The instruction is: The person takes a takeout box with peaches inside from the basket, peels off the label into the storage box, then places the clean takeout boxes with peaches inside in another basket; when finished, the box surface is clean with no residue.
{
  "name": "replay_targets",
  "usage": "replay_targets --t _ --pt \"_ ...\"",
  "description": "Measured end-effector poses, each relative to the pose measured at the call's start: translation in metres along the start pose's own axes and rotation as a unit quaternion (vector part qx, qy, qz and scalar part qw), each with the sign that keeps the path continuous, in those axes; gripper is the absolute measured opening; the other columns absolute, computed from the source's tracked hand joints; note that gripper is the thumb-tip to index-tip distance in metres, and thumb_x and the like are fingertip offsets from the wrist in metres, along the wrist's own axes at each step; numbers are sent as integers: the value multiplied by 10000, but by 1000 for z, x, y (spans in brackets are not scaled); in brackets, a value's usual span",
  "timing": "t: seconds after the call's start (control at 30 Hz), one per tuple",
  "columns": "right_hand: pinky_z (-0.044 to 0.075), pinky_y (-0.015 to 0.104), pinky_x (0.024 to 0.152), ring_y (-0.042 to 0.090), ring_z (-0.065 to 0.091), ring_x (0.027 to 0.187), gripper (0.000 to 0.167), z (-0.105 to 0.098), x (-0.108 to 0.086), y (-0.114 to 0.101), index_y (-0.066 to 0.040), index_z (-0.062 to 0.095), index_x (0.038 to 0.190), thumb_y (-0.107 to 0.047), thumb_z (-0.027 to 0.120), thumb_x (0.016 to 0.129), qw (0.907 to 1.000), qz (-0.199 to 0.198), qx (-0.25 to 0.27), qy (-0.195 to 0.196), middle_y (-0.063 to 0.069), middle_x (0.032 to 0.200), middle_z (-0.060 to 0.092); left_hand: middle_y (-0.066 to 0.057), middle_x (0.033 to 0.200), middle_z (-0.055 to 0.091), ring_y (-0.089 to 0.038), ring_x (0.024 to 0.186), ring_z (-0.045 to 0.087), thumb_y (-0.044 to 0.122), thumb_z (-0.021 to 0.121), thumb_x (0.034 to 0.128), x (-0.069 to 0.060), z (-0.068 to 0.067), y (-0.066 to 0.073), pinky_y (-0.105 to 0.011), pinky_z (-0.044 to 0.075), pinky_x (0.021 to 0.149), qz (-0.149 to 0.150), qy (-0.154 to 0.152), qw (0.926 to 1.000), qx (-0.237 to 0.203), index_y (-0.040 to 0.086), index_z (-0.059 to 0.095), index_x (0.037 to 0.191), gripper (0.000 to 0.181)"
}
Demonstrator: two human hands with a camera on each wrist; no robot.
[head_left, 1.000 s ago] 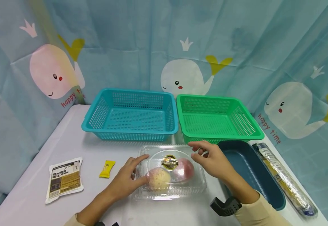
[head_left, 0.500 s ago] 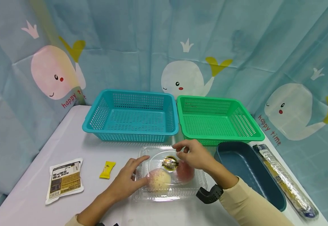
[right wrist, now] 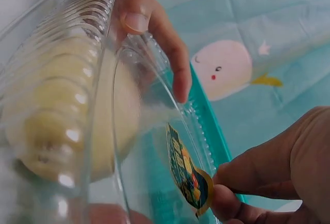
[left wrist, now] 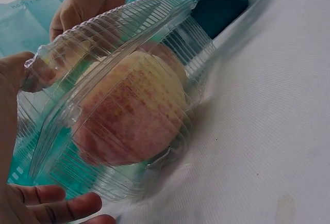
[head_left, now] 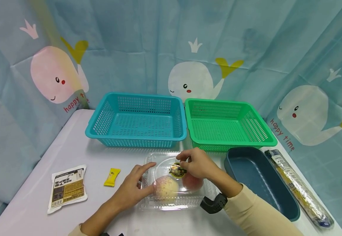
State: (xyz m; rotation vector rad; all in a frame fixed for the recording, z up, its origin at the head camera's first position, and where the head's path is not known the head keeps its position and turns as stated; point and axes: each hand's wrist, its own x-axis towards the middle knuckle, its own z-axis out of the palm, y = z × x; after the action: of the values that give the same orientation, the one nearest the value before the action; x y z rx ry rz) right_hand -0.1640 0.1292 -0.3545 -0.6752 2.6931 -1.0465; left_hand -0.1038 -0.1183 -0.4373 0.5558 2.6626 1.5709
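Note:
A clear plastic clamshell box lies closed on the table with two peaches inside, one yellowish peach and one redder peach. On its lid is a black and gold sticker. My left hand rests at the box's left side, thumb and index finger spread and touching the lid. Above the lid, my right hand pinches the sticker's edge between thumb and index finger. That edge looks lifted in the right wrist view, where the sticker tilts from the lid.
Behind the box stand a blue basket and a green basket. To the right are a dark blue tray and a long plastic-wrapped pack. A small yellow packet and a white-brown pouch lie left.
My right hand has moved left and down from the lid's far right corner to the sticker and now pinches its edge. My left hand has stayed in place.

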Motion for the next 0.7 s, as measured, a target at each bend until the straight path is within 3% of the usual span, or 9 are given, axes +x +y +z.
replay_targets --t 0.2,0.37,0.57,0.7 --pt "465 287 595 113 547 654 73 4 3 -4 -83 736 847 -35 680 850 9995 161 -255 36 -67 708 623 -28 1098 473 -189 789 478 296 702 835 -1 0 1 -277 459 638 4 -32 10000 41 258 457 1429 644" --pt "451 303 604 91 523 622 168 8 4 -3 -143 667 714 -61 675 860 9977 295 -593 147 -103 630 574 -19 1081 468 -189 794 472 280 696 832 -1 0 1 -276 462 645 0 -49 10000 85 235 458 1432 647" --pt "420 296 542 112 475 569 183 8 -1 -2 -131 597 736 -30 638 883 9990 308 -228 231 -45 645 534 -20 1081 466 -190 803 472 273 684 830 -1 0 0 -281 465 647 -46 -63 9999 102 226 455 1439 652" --pt "430 298 554 122 484 602 166 9 -6 1 -122 592 767 -19 646 885 9993 91 30 355 -40 673 535 -57 1094 474 -195 805 471 272 680 829 0 -1 0 -278 461 644 -71 -80 9999 85 232 453 1439 652"
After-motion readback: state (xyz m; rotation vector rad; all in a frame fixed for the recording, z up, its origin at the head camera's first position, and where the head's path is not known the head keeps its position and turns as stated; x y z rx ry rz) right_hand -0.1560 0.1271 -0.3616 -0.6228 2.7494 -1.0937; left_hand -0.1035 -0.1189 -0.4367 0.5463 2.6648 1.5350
